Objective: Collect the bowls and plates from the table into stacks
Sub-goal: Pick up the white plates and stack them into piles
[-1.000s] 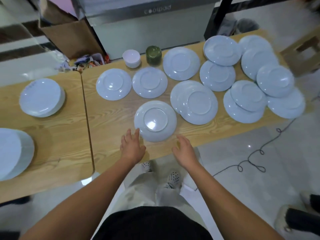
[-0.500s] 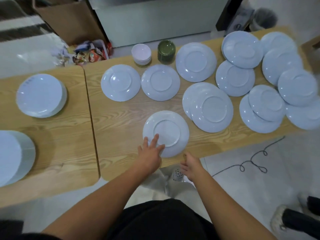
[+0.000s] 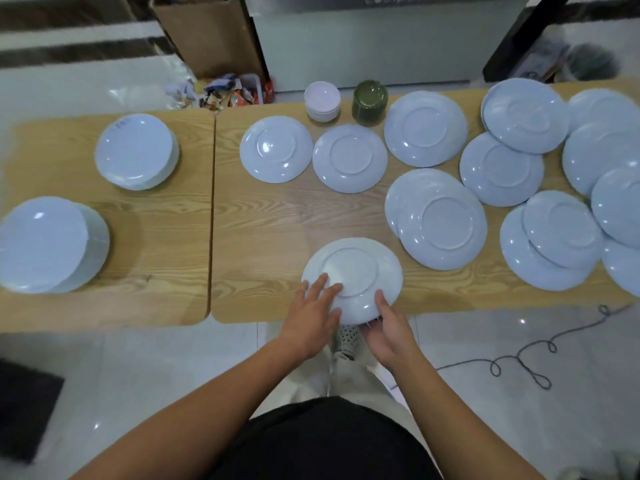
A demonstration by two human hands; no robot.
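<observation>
An upside-down white plate (image 3: 356,268) lies at the front edge of the right table (image 3: 270,230), its near rim hanging over the edge. My left hand (image 3: 311,317) rests flat on its left side, fingers spread. My right hand (image 3: 389,327) pinches the overhanging rim, thumb on top and fingers underneath. Two more upturned plates (image 3: 276,149) (image 3: 349,158) sit behind it. Several others, some overlapping, cover the table's right half (image 3: 443,223). On the left table stand two plate stacks (image 3: 135,150) (image 3: 45,244).
A stack of small white bowls (image 3: 322,98) and a stack of green bowls (image 3: 370,100) stand at the right table's back edge. A cardboard box (image 3: 211,32) and litter lie behind the tables. A dark cable (image 3: 519,358) curls on the floor at the right.
The plate has slid toward me until its rim overhangs the table edge. My left hand moved onto its top, and my right hand closed on its near rim.
</observation>
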